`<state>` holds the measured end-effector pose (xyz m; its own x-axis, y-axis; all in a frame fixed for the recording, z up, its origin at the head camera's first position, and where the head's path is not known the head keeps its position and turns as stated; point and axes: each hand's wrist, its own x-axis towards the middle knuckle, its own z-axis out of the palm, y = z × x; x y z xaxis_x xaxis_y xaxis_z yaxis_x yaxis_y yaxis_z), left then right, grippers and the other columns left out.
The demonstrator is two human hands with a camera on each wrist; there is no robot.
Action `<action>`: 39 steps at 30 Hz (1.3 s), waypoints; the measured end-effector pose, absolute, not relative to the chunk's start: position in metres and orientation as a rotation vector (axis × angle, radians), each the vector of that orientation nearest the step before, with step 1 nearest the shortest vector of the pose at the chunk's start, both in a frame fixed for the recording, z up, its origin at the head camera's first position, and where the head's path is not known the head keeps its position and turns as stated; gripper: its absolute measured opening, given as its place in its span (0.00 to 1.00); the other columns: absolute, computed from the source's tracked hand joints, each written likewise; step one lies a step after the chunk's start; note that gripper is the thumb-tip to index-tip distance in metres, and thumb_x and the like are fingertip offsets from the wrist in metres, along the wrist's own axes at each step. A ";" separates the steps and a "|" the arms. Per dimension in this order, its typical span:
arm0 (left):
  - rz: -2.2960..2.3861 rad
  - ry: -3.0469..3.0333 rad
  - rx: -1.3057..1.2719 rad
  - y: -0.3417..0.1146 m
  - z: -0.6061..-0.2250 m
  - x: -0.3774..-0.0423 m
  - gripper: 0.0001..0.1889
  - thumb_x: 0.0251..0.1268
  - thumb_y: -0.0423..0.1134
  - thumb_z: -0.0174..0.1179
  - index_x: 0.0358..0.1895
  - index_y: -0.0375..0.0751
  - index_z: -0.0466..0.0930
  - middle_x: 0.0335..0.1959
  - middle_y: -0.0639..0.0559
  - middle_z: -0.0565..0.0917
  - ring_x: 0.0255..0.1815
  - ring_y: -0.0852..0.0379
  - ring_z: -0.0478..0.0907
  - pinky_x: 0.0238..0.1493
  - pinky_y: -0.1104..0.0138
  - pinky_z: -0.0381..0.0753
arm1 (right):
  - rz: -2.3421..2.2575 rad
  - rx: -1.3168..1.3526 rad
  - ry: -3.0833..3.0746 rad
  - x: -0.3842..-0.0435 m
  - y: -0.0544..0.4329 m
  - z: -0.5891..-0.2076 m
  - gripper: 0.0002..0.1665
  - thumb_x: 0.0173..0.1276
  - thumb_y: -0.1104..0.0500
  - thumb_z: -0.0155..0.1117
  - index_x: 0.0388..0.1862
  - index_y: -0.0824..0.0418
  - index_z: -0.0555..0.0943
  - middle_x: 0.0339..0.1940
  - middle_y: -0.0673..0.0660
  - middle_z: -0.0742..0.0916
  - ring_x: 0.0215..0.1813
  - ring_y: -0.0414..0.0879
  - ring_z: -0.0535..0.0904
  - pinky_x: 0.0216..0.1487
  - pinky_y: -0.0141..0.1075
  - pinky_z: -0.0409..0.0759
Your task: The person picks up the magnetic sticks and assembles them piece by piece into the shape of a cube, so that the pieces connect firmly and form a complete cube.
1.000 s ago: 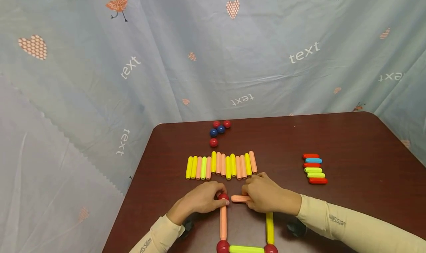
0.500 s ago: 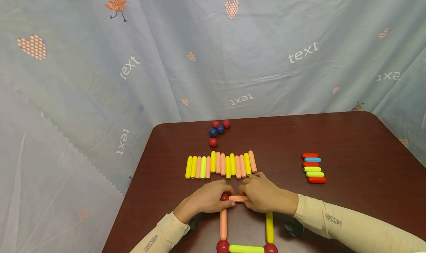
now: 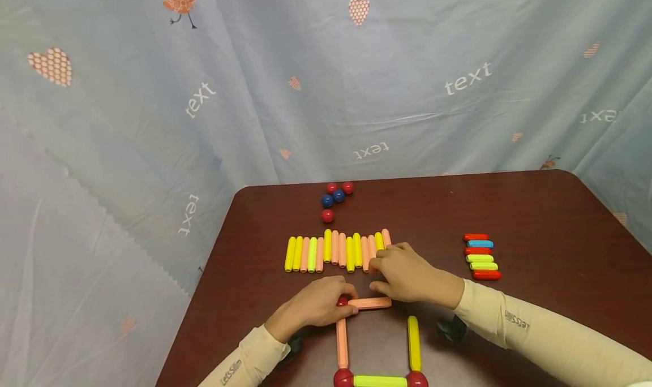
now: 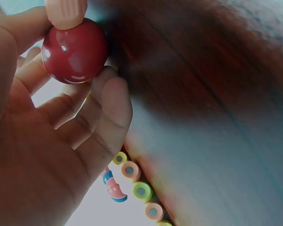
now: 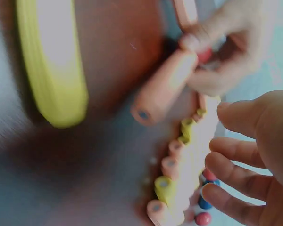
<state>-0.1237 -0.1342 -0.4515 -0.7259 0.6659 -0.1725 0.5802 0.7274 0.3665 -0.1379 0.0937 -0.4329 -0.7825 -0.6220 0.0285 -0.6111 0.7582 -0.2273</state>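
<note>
My left hand (image 3: 318, 301) grips a red ball (image 4: 75, 54) with thumb and fingers curled round it. From that ball one peach stick (image 3: 370, 304) runs to the right, its far end free. A second peach stick (image 3: 342, 346) runs from it toward the near side, down to another red ball (image 3: 343, 377). A lime stick (image 3: 380, 381) joins this to a third red ball (image 3: 417, 379), where a yellow stick (image 3: 415, 342) points away from me. My right hand (image 3: 412, 276), fingers apart and holding nothing, hovers beside the right end of a row of sticks (image 3: 320, 256).
Several red and blue balls (image 3: 327, 201) lie beyond the row on the dark red-brown table (image 3: 407, 206). Short red, blue and lime sticks (image 3: 480, 258) are stacked side by side at the right. A patterned curtain (image 3: 326, 93) hangs behind the table.
The right hand brought the peach stick left to the red ball, then let go and moved up toward the row. The left hand shifted slightly right and kept its grip on the ball.
</note>
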 end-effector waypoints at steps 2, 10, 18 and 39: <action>0.421 2.637 0.973 -0.135 -0.451 -0.124 0.09 0.66 0.48 0.69 0.43 0.51 0.87 0.34 0.59 0.78 0.28 0.66 0.68 0.31 0.73 0.68 | -0.368 -1.003 2.933 -0.147 0.094 -0.429 0.13 0.64 0.47 0.75 0.40 0.53 0.87 0.34 0.48 0.86 0.41 0.45 0.79 0.58 0.60 0.75; 0.430 2.624 0.955 -0.136 -0.453 -0.125 0.09 0.66 0.49 0.69 0.45 0.52 0.87 0.35 0.60 0.78 0.29 0.66 0.69 0.32 0.73 0.70 | -0.306 -0.957 3.029 -0.188 0.078 -0.425 0.14 0.69 0.48 0.70 0.48 0.54 0.87 0.44 0.52 0.88 0.48 0.52 0.83 0.61 0.60 0.77; 0.436 2.605 0.908 -0.140 -0.453 -0.126 0.11 0.67 0.50 0.68 0.47 0.52 0.87 0.35 0.61 0.78 0.30 0.66 0.69 0.33 0.73 0.69 | -0.290 -0.943 3.086 -0.235 0.047 -0.424 0.16 0.69 0.50 0.70 0.51 0.56 0.86 0.49 0.56 0.87 0.53 0.55 0.83 0.66 0.58 0.74; 0.462 2.595 0.927 -0.144 -0.455 -0.124 0.09 0.67 0.50 0.68 0.46 0.54 0.87 0.33 0.63 0.76 0.28 0.67 0.67 0.29 0.74 0.66 | -0.153 -0.887 2.983 -0.288 0.000 -0.436 0.28 0.75 0.45 0.63 0.70 0.53 0.76 0.67 0.58 0.81 0.67 0.56 0.77 0.68 0.58 0.73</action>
